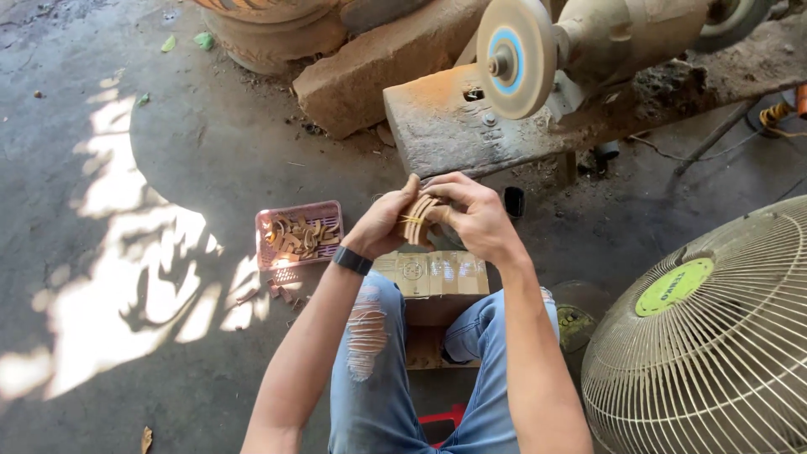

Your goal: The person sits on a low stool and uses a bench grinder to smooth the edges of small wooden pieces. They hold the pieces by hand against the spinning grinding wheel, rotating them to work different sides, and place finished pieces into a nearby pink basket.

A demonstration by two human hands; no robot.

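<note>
Between the two raised hands sits a small bundle of curved wooden pieces (418, 220), tan and smooth-looking, stacked like arcs and seemingly bound by a thin yellow band, though it is too small to be sure. Left hand (382, 225) is curled around the near side of the bundle, thumb up against its top edge, fingers closed on it; a dark wristband (351, 261) circles that wrist. Right hand (472, 210) wraps over the far side, fingers bent and pressed onto the same stack, so both grips are closed firmly on the wood, held in the air above the knees.

Just below the hands lies a creased cardboard box (433, 274), brown and flat-topped, resting between legs in torn, faded blue jeans (368, 353). To the left, on the rough grey concrete floor (126, 277), stands a pink plastic basket (262, 225) with a lattice wall, filled with more curved wooden offcuts; a few scraps lie beside it. Ahead, a bench grinder with a round, pale buffing wheel (514, 57) is mounted on a worn, dusty wooden block (445, 126). At the right, a round fan (714, 336) with a cream wire grille and a green hub lies tilted.
</note>
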